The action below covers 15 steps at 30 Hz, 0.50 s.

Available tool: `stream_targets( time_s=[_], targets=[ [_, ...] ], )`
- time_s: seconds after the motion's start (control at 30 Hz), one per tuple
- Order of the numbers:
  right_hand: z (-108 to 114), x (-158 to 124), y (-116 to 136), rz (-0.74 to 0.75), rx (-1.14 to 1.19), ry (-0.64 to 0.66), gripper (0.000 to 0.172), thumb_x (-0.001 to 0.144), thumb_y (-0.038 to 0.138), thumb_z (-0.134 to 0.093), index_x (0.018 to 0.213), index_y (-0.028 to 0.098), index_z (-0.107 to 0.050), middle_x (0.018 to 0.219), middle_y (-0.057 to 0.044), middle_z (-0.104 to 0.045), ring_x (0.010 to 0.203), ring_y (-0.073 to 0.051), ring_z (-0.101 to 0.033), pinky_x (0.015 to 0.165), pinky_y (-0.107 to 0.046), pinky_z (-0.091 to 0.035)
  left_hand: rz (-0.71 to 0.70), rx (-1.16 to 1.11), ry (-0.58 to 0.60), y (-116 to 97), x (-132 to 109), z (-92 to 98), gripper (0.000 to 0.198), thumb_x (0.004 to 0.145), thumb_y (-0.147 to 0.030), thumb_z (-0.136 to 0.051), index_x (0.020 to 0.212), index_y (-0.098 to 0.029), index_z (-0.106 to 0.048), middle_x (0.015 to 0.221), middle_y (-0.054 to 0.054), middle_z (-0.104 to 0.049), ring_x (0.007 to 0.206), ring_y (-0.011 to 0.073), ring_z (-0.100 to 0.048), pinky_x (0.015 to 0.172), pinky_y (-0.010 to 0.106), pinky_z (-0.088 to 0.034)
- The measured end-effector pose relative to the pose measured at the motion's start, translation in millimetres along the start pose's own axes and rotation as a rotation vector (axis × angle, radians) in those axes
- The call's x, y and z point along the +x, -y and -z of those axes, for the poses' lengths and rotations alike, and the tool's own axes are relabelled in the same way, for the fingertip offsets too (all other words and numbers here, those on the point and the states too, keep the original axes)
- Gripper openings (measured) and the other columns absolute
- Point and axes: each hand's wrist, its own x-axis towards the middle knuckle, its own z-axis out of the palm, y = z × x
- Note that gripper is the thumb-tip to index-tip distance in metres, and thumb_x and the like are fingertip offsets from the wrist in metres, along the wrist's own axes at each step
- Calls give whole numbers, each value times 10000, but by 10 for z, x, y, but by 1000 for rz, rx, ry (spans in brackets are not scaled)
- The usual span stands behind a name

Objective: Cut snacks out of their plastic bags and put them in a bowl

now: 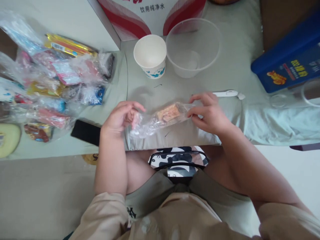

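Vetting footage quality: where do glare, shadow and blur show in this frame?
Head view: whitish glare flecks on the clear, crinkled plastic bag; head view: soft shadow on the pale green tablecloth beyond the person's bare left hand; head view: the heap of multicoloured plastic-wrapped packets looks smeared, its print mostly unreadable.

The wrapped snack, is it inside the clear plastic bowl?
No, the left hand and right hand hold the wrapped snack outside the bowl.

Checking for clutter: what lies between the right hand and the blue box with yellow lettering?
The head view shows a slim white tool on the pale green cloth between the right hand and the blue box.
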Motion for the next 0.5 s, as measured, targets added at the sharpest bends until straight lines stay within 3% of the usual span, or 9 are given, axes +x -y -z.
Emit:
stream_targets(
  time_s=[0.07, 0.13, 0.2, 0.3, 0.4, 0.5],
  targets=[
    [29, -36, 71, -19, -73, -60, 251, 900, 219, -507, 734, 246, -694, 1204, -94, -704, 1212, -339, -576, 1009, -530, -394, 72, 51, 34, -13, -9, -44, 436, 759, -616, -726, 855, -191, -758, 454, 5, -559, 328, 115, -404, 347, 252, -288],
    [30, -64, 164, 23, -83, -47, 278, 924, 200, -471, 753, 252, -683, 1182, -82, -731, 1213, -322, -591, 1007, -509, -400, -28, 171, -99, -13, 9, -207, 348, 763, -519, -763, 901, -201, -729, 616, 19, -659, 460, 123, -527, 450, 246, -413],
    [3, -84, 266, 77, -74, 63, 276, 929, 193, -442, 854, 257, -699, 1051, -80, -763, 1036, -280, -656, 912, -446, -441, -145, 356, -126, -4, 36, -423, 363, 714, -441, -821, 977, -212, -724, 877, 49, -737, 738, 171, -666, 650, 276, -533],
    [-58, -96, 391, 25, -152, 344, 291, 957, 285, -437, 1038, 250, -714, 754, -58, -727, 660, -226, -605, 646, -352, -381, -156, 606, 21, 26, 63, -658, 467, 653, -338, -869, 1083, -225, -727, 1106, 66, -745, 956, 221, -680, 832, 333, -551],
    [-100, -85, 450, -124, -286, 531, 342, 1002, 389, -413, 1003, 248, -725, 688, -60, -703, 573, -220, -573, 553, -325, -250, -108, 651, -22, 85, 78, -691, 248, 769, -322, -784, 979, -208, -721, 922, 36, -748, 792, 187, -657, 762, 327, -532],
    [-133, -62, 444, -236, -290, 460, 324, 999, 368, -433, 1085, 237, -716, 916, -96, -769, 672, -243, -649, 547, -326, -275, -113, 516, -114, 151, 104, -654, 192, 869, -385, -702, 818, -202, -677, 748, 15, -695, 691, 166, -630, 693, 311, -521]
  ],
)
